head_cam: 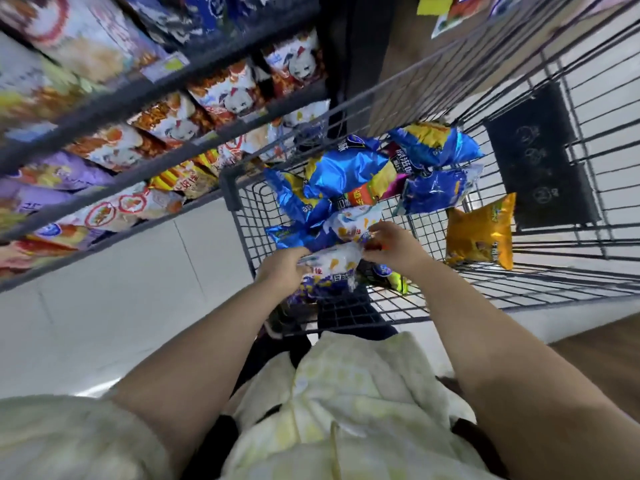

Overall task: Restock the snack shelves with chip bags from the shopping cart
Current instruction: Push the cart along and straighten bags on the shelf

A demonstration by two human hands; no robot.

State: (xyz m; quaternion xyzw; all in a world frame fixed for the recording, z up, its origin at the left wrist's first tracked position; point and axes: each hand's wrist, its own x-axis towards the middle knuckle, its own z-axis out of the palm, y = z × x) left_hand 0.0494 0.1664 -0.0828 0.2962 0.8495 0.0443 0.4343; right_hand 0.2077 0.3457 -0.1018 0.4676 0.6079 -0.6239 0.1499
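Two bare forearms reach forward from a pale yellow shirt (346, 410) at the bottom of the view, over the near edge of a wire shopping cart (519, 285). The left hand (282, 270) is closed around the near end of a white chip bag (332, 259) with yellow and purple print, fingers curled over its edge. The right hand (394, 245) pinches the same bag from the other side, or perhaps the white bag just behind it (356, 221); the blur makes it hard to tell which. The held bag sits at the top of the pile, at the near left corner of the cart.

Beyond the hands lies a heap of shiny blue chip bags (346, 171), piled against the cart's left wall, with more blue bags (436, 143) at the far end. An orange bag (479, 233) stands apart on the right, leaning against the wire. A dark panel (540, 157) hangs on the cart's right side.

To the left, past a strip of white floor (104, 323), dark shelves (145, 95) hold rows of snack bags (221, 88) in white, red and purple, blurred by motion.
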